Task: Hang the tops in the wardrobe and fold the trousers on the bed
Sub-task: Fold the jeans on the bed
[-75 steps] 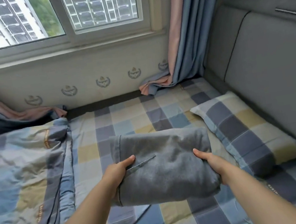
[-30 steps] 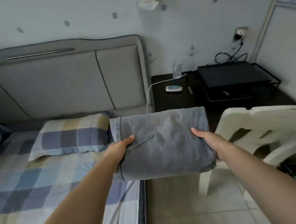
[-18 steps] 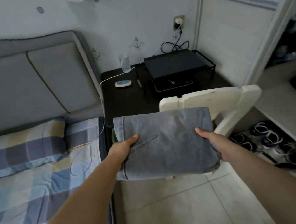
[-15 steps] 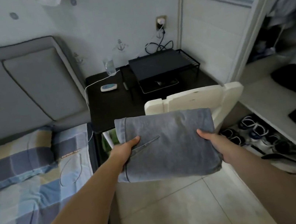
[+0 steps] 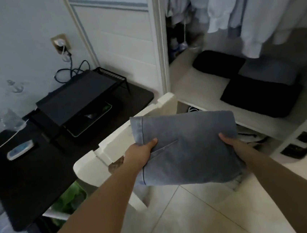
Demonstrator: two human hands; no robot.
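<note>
Both hands, L [image 5: 141, 152] & R [image 5: 233, 145], grasp folded trousers [image 5: 188, 147]; stowing step. Next: onto wardrobe shelf [image 5: 203, 96], far right.

A white plastic chair [image 5: 132, 138] stands before the wardrobe shelf [image 5: 200, 88], where dark folded clothes [image 5: 260, 95] seemingly leave bare room leftward.

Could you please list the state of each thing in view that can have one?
Grey trousers: folded, held in the air.
Left hand: grips the trousers' left edge.
Right hand: grips their right edge.
Wardrobe: open.
Pale tops: hanging inside.
Dark clothes: folded on the shelf.
Charger: plugged in.
</note>
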